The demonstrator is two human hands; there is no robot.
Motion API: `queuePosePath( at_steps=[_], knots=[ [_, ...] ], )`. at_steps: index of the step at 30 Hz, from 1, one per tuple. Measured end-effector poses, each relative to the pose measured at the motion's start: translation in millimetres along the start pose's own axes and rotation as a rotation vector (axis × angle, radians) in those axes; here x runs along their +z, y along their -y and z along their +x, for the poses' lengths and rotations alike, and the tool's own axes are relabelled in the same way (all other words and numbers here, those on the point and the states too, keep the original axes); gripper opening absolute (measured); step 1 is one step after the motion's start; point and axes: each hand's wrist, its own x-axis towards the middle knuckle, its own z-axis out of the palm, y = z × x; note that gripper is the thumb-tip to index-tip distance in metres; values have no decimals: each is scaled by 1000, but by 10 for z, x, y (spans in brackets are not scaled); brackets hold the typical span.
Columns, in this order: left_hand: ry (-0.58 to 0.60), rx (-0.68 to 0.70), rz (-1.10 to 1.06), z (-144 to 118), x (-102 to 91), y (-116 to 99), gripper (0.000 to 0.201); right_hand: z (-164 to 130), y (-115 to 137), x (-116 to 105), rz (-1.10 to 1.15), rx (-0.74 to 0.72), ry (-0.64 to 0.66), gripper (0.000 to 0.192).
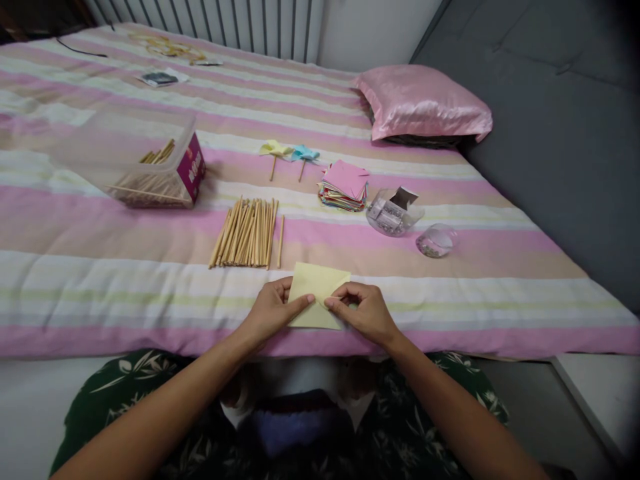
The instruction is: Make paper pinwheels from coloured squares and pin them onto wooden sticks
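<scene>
Fingertips of the left hand and right hand are pinched on a yellow paper sheet, pressed flat at the bed's near edge. Folding appears barely begun. Beyond the sheet, loose sticks, a paper stack and two finished pinwheels are laid; nothing obstructs.

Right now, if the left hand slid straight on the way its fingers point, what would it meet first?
The left hand points rightward across the yellow paper, so it would probably meet the right hand first; their fingertips are nearly touching on the sheet.
</scene>
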Motion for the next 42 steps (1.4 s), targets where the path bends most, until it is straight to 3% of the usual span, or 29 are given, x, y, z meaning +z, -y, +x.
queuePosePath(
  at_steps=[4,6,8,10,14,17,21,26,34,42],
  knots=[
    [-88,126,22,-3,18,22,61,56,-35,-177,-96,-79,-68,27],
    [-114,195,124,-26,29,37,61,84,-72,-230,-120,-104,-81,33],
    [-141,275,277,-59,33,54,54,106,-113,-238,-152,-93,-110,31],
    [-250,391,494,-93,25,69,43,117,-142,-213,-207,-81,-122,26],
    [-502,762,933,-112,-15,83,22,121,-148,-160,-304,-133,-56,16],
    [-388,961,1164,-62,-41,94,23,119,-141,-147,-370,-205,-48,16],
    [-98,946,1414,39,-47,167,46,112,-169,-149,-470,-287,-133,29],
    [-20,842,1563,85,-37,259,53,93,-171,-165,-661,-324,-276,48],
    [-22,825,1555,93,-37,274,58,38,-142,-42,-861,-377,140,61],
    [-53,797,1530,77,-28,263,62,19,-204,-14,-873,-311,182,66]
  ],
)
